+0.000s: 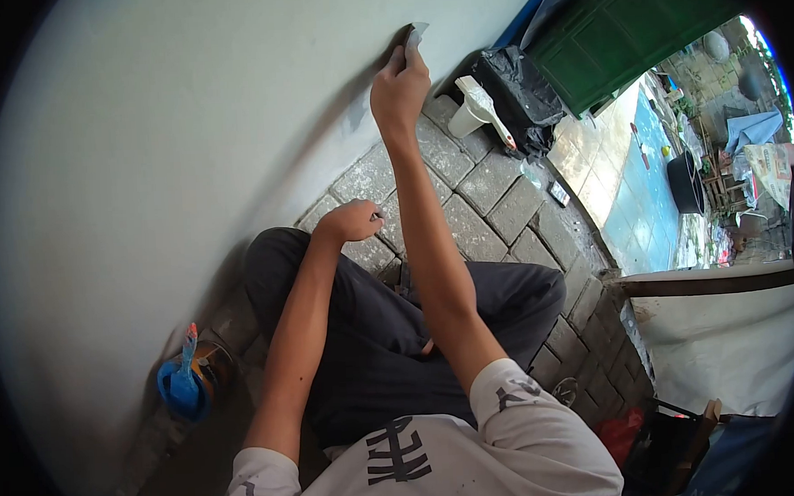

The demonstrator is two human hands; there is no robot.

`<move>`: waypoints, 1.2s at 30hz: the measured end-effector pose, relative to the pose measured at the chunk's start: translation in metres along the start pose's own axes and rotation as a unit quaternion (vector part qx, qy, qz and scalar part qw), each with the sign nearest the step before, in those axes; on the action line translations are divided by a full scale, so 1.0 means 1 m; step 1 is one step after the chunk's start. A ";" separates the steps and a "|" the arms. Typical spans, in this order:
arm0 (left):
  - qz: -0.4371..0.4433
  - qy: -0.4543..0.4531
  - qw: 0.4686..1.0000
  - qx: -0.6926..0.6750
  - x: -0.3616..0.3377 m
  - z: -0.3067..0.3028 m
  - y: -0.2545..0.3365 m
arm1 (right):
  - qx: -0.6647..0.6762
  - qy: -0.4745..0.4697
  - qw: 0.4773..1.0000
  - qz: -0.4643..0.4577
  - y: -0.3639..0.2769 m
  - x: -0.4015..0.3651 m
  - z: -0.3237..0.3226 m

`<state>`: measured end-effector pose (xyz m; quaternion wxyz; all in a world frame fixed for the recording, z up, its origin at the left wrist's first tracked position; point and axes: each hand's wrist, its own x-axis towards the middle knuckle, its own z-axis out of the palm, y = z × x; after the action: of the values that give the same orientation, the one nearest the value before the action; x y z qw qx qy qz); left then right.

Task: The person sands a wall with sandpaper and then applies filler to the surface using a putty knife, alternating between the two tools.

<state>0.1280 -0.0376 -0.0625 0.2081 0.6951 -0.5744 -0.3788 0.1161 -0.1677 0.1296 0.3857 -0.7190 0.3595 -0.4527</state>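
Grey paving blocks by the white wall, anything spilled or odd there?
Yes: pale specks and blotches dot the grey paving blocks nearest the white wall, like splatter; whether wet, I can't tell.

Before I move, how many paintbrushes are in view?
2 that I can make out: a white one resting across the white cup, and a blue one handle up in the blue tub. Others may be hidden in the background clutter.

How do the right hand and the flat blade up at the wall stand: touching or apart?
Touching. The head view shows the right hand gripping the flat blade, whose edge shows beyond the fingers.
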 end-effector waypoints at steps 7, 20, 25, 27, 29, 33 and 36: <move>0.028 -0.025 0.999 0.018 0.002 0.004 -0.007 | 0.029 0.109 0.985 -0.129 0.013 0.006 0.010; -0.034 -0.068 0.996 0.045 0.001 -0.005 0.003 | 0.061 0.123 0.982 -0.133 -0.017 -0.003 0.015; -0.048 -0.078 0.995 0.035 0.003 -0.005 0.005 | 0.023 0.111 0.972 -0.206 -0.019 -0.008 0.017; -0.019 -0.052 0.997 0.049 0.010 0.005 -0.009 | 0.037 0.091 0.973 -0.209 -0.024 -0.017 0.021; -0.002 -0.016 0.999 0.051 0.010 0.013 -0.020 | 0.003 0.198 0.906 -0.373 -0.022 -0.016 0.035; -0.009 -0.061 0.996 0.060 0.007 0.007 -0.015 | 0.075 0.078 0.983 -0.149 -0.031 -0.026 0.025; 0.056 0.016 0.998 0.036 -0.012 -0.009 0.005 | -0.053 0.183 0.898 -0.395 -0.042 -0.035 0.031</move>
<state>0.1316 -0.0289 -0.0498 0.2130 0.6749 -0.6224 -0.3343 0.1405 -0.1113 0.1441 0.0633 -0.7258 0.1335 -0.6719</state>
